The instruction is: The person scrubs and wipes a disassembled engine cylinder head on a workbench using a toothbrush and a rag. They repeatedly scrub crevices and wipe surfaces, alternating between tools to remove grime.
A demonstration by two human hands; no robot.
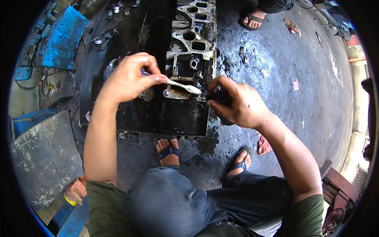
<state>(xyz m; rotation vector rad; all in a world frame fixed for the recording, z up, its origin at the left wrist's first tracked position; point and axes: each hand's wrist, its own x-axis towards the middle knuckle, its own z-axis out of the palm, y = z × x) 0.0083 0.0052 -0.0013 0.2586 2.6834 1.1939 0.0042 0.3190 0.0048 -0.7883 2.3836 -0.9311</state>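
Note:
My left hand (136, 75) pinches a slim white tool (183, 85) with a rounded, broader end and a bit of blue by the fingers. Whether it is a brush or a spoon, I cannot tell. Its tip lies over the near end of a long aluminium engine casting (193, 49) with round and square openings. Just right of that tip, my right hand (241, 103) is curled, thumb and forefinger close to the casting's near right corner. What these fingers hold is dark and hard to make out.
The casting lies on a dark, oily metal table (158, 118). Small metal rings (117, 8) are at its far left. A blue machine part (65, 39) stands to the left. Another person's sandalled foot (254, 20) is beyond, on the wet floor. A red cloth (264, 145) lies near my foot.

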